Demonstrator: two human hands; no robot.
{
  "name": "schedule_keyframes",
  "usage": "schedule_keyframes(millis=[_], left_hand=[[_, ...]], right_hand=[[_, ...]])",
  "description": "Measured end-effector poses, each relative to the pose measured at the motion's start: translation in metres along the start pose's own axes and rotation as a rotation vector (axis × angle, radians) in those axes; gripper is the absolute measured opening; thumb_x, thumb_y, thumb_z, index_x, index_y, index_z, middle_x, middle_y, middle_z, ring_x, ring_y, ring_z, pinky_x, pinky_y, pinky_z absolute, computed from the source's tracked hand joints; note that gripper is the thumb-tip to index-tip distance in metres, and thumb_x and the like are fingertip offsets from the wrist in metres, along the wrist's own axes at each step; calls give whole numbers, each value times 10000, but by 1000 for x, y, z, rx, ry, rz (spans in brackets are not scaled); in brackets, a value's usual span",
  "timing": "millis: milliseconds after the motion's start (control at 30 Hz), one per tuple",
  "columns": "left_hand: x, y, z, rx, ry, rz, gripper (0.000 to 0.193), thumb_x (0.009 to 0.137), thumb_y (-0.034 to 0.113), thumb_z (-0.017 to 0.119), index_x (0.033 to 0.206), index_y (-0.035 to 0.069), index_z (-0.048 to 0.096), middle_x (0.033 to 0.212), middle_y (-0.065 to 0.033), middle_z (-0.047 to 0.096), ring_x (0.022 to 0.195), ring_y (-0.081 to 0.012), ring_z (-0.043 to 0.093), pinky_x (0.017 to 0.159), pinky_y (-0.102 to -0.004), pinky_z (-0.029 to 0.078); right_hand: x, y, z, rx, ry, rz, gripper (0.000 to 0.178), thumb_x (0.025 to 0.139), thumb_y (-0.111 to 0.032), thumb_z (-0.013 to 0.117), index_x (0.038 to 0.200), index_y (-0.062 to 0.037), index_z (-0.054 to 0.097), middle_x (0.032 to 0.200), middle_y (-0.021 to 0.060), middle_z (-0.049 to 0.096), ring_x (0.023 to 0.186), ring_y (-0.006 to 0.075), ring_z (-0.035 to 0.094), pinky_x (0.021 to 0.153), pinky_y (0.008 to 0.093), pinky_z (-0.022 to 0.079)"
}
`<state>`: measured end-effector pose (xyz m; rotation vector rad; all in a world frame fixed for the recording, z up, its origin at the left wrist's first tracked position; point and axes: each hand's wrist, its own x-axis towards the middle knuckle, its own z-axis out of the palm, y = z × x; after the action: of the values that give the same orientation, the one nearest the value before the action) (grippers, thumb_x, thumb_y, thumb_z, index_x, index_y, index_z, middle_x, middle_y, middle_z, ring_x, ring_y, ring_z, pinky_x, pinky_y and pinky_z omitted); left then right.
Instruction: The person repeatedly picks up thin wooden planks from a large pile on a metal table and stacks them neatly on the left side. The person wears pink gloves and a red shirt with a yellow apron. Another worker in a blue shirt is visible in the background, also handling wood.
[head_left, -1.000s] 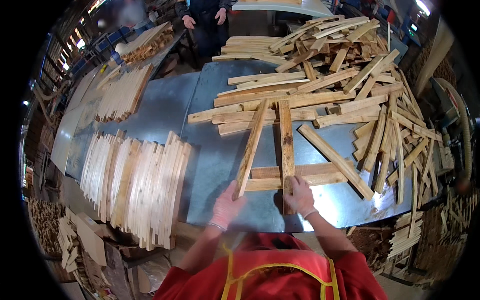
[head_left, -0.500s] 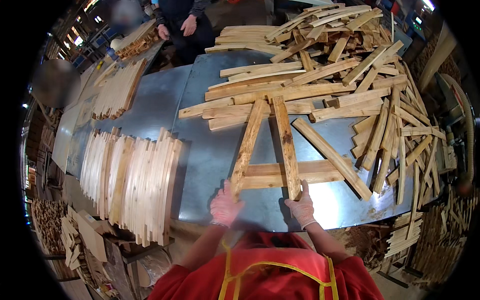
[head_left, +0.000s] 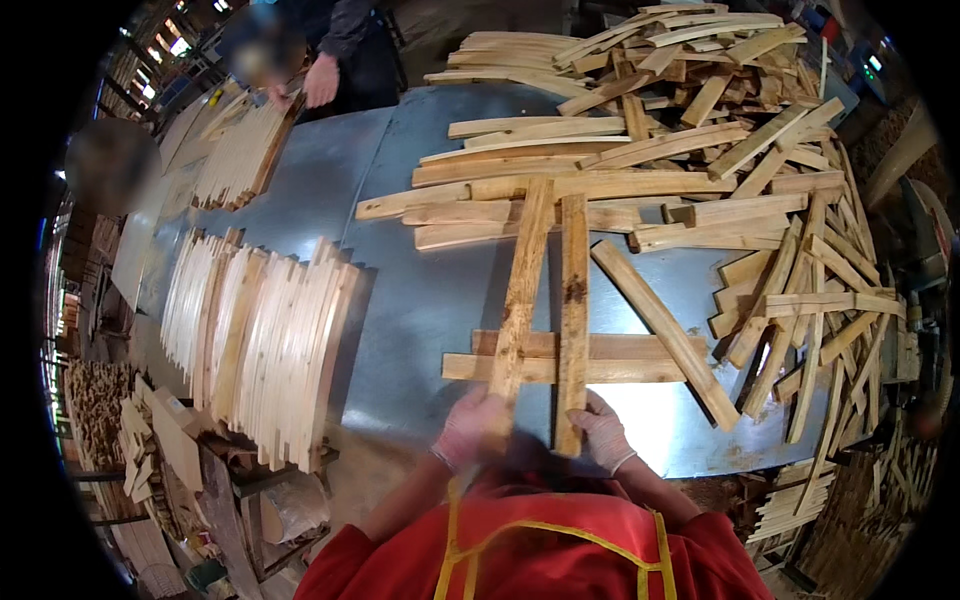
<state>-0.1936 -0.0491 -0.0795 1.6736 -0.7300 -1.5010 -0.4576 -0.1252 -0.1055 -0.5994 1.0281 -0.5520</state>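
My left hand (head_left: 468, 430), in a thin pale glove, is closed round the near end of a long wooden strip (head_left: 524, 290) and is slightly smeared by motion. A second strip with a dark blotch (head_left: 575, 300) has its near end in my gloved right hand (head_left: 603, 432), whose fingers are wrapped on its right side. The two strips run away from me almost side by side, with a narrow gap between them. Their far ends overlap boards in front of the pile. Below them, two boards lie crosswise (head_left: 640, 370) on the metal table. A slanting strip (head_left: 665, 335) lies to the right.
A large loose wood pile (head_left: 740, 75) covers the table's far right. Aligned pale strips (head_left: 290, 345) stand in a row on the left. Across the metal table (head_left: 400, 300), a co-worker's hands (head_left: 320, 82) are at another stack of strips (head_left: 243, 155).
Both strips have come nearer to me and closer together, their near ends now past the table's front edge. The co-worker has leaned over the far left stack and reached toward it.
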Motion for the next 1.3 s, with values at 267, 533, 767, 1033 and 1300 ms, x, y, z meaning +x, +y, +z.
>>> schedule_keyframes(millis=[267, 533, 767, 1033, 1300], left_hand=[[-7, 86, 57, 520, -347, 182, 562, 1021, 463, 551, 1464, 117, 562, 1228, -247, 701, 1172, -442, 650, 993, -489, 511], [-13, 17, 2, 648, 41, 221, 507, 931, 367, 672, 1361, 101, 634, 1048, -154, 742, 1013, -320, 716, 896, -445, 556], [-10, -7, 34, 820, -198, 304, 359, 937, 372, 671, 1157, 92, 626, 1056, -186, 716, 1043, -392, 687, 904, -486, 547], [-52, 19, 53, 927, -342, 159, 395, 953, 331, 631, 1318, 184, 597, 1200, -193, 699, 1091, -433, 689, 901, -553, 573], [-42, 16, -5, 997, 91, 791, 652, 859, 359, 762, 1426, 95, 580, 1248, -200, 666, 1080, -437, 662, 916, -530, 552]], right_hand=[[-22, -14, 32, 300, -165, 112, 487, 968, -103, 685, 1432, -34, 554, 1232, 119, 693, 1016, 261, 714, 855, 377, 610], [28, -130, -39, -316, 207, -382, 550, 1000, -203, 692, 1477, -9, 498, 1191, 99, 654, 1044, 216, 642, 933, 370, 534], [22, -465, -116, 213, 295, -1205, 720, 1030, -232, 672, 1593, 8, 293, 1084, 79, 661, 952, 203, 636, 862, 369, 530], [23, -183, -110, -2018, 253, -460, 693, 839, -272, 781, 1497, -205, 573, 1436, 121, 625, 1454, 352, 479, 1211, 495, 361], [11, -121, -1, -1966, 100, -829, 317, 887, -252, 686, 1200, -212, 677, 1069, 33, 695, 1069, 284, 649, 1009, 452, 447]])
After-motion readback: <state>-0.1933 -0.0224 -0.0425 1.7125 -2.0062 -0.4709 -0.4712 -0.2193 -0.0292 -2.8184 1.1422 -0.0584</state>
